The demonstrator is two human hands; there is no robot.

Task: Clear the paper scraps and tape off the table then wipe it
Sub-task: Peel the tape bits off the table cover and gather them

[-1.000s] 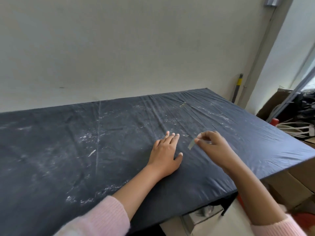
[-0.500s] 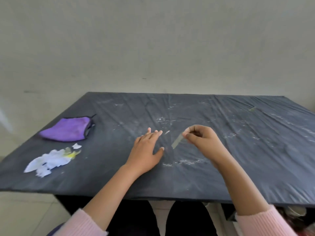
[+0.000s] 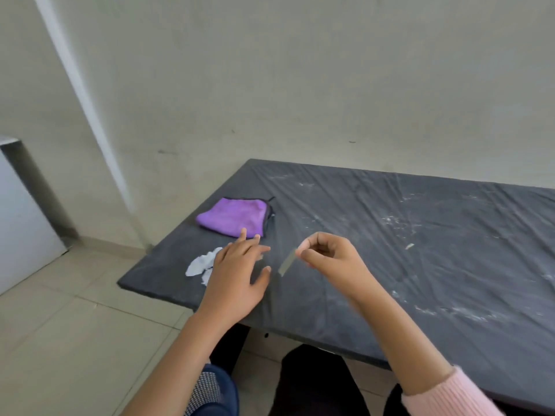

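1. Right hand pinches a short tape strip between thumb and fingertips; the strip hangs off the table, above the near-left area.
2. Left hand is open, fingers spread, holding nothing, low over the cover just beside the white paper scraps. Can't tell if it touches.
3. Purple cloth lies folded behind the scraps, unused.
4. Step looks like: bring the strip to the scrap pile. Press the sticky end onto the paper so it releases from the fingers.
5. Left hand can pin the scraps so they don't lift with the tape.
6. 1 small scrap remains well to the right, plus white residue. Collect that scrap before wiping.
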